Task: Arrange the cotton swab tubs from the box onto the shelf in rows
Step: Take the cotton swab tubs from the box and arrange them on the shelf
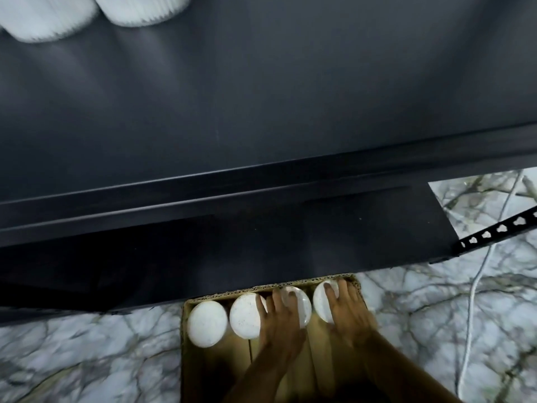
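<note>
Inside the cardboard box [186,359], four tubs stand in a row. The left hand [280,324] and right hand [347,311] each rest spread fingers [331,298] over one tub; whether they grip is unclear.

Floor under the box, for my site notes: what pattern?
White marble floor with dark veins, head view.

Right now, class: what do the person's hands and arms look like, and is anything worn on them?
Both are bare: the left hand and right hand show no gloves, rings or watch, and no sleeves cover the visible forearms. The picture is slightly blurred, so fine marks cannot be told.
</note>
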